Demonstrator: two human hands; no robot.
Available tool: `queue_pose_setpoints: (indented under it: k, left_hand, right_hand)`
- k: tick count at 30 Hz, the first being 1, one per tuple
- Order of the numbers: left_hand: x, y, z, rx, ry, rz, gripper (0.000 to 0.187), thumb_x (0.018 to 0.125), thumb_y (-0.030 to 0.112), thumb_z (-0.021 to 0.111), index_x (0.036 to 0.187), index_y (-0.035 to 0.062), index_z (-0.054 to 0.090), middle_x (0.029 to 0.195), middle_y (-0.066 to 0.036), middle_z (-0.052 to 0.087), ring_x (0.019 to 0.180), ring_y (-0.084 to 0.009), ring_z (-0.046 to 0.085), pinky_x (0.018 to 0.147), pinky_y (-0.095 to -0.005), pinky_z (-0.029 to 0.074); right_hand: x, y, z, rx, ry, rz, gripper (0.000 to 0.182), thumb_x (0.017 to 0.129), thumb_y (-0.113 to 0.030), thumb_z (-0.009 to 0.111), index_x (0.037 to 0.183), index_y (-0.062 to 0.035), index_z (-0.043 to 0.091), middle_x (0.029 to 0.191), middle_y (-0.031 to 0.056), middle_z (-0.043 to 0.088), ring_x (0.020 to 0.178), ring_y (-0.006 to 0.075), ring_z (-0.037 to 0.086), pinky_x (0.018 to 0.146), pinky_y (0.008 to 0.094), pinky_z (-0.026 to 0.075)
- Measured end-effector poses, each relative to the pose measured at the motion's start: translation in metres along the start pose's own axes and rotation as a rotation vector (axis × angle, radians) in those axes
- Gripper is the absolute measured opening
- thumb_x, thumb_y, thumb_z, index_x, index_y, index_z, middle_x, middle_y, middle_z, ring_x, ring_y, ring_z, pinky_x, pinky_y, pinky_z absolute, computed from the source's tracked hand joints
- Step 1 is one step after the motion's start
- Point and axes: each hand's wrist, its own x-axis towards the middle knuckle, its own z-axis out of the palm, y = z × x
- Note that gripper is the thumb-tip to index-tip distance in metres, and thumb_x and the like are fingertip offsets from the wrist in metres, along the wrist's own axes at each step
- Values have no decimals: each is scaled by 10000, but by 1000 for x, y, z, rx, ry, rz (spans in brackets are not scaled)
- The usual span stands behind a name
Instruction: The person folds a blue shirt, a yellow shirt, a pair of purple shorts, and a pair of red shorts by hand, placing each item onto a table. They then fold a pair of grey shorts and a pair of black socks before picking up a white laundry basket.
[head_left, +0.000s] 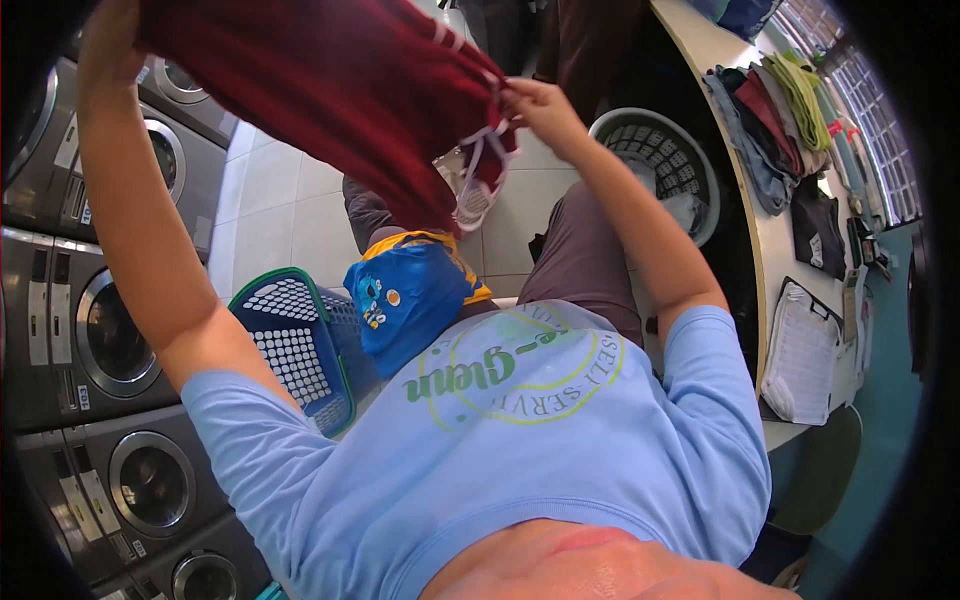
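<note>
A dark red garment [330,85] with white trim is stretched in the air between my two hands, above the floor and my legs. My right hand [545,115] is closed in a pinch on its trimmed edge. At the upper left, my left hand [112,50] holds the other end up, its fingers mostly hidden at the frame's dark edge. One lower corner of the garment hangs down near my knee. Across my lap lies a blue and yellow piece of clothing [405,300] with a printed picture.
Stacked washing or drying machines [130,330] line the left side. A blue basket with a green rim [335,345] stands beside me, and a grey laundry basket [715,185] is on the right. The right-hand table [775,255] bears folded clothes [770,115] and a clipboard [800,355].
</note>
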Motion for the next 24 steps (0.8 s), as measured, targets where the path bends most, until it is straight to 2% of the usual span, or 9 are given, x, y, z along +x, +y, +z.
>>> queue_pose_setpoints:
  k: [3, 9, 10, 12, 14, 16, 18, 20, 24]
  left_hand:
    - [10, -32, -35, 70, 262, -270, 295, 904, 158, 530, 1166, 31, 582, 1099, -88, 630, 988, -176, 603, 898, -298, 454]
    - [7, -33, -38, 45, 181, -155, 294, 907, 160, 545, 1167, 27, 574, 1057, -96, 643, 960, -187, 618, 875, -296, 473]
    - [5, -21, -27, -1, 118, -87, 328, 847, 137, 521, 1139, -10, 557, 1006, -129, 624, 875, -220, 611, 770, -321, 495]
    - [-3, 9, 4, -92, -3, 54, 396, 729, 89, 474, 1082, -83, 523, 904, -196, 585, 705, -286, 598, 559, -372, 540]
    - [-6, 14, 16, -62, -5, 37, 415, 726, 98, 477, 1097, -82, 518, 914, -202, 586, 706, -299, 601, 548, -360, 539]
    - [-2, 4, 15, -45, -25, 30, 345, 773, 123, 519, 1075, -41, 545, 921, -151, 602, 737, -243, 604, 604, -318, 527]
    - [1, -22, 13, -40, -66, 22, 193, 871, 166, 599, 1017, 39, 604, 926, -44, 635, 799, -119, 606, 728, -246, 503]
    - [-11, -34, 5, -220, -190, -128, 231, 860, 146, 604, 1067, 44, 589, 980, -60, 632, 860, -147, 605, 786, -283, 496]
    - [2, -83, -55, -46, -234, -338, 274, 891, 119, 564, 1151, 30, 574, 1052, -71, 640, 981, -157, 600, 902, -309, 459]
  right_hand:
    - [0, -19, -38, -14, 67, -31, 242, 908, -166, 580, 1094, -17, 619, 796, 0, 620, 671, 54, 570, 636, 207, 484]
    - [-19, -75, -83, -159, 91, -45, 191, 906, -135, 568, 1051, -15, 600, 750, 18, 613, 609, 82, 593, 541, 205, 482]
    - [-21, -84, -88, -176, 132, -96, 193, 909, -131, 562, 1056, -10, 594, 760, 27, 615, 630, 90, 602, 559, 214, 491]
    - [-22, -90, -89, 50, 333, -389, 227, 910, -155, 575, 1081, -6, 573, 872, 35, 611, 831, 102, 601, 729, 227, 488]
    - [-26, -74, -64, 17, 775, -605, 317, 880, -199, 631, 1117, -14, 533, 925, 25, 590, 865, 97, 566, 770, 223, 455]
    - [-23, -28, -41, 128, 635, -323, 281, 886, -221, 624, 1073, -26, 547, 962, 23, 593, 850, 94, 540, 774, 254, 455]
    - [-35, -29, -21, 514, 232, 147, 215, 864, -131, 630, 1049, -29, 587, 968, 65, 645, 885, 165, 615, 817, 304, 494]
    - [-29, -26, -14, 734, 172, 382, 171, 898, -130, 566, 1030, -23, 592, 987, 94, 648, 953, 224, 608, 889, 410, 476]
    - [-28, -51, -56, 755, 190, 284, 251, 946, -231, 480, 1108, -50, 544, 1092, 83, 615, 1029, 223, 576, 960, 447, 417]
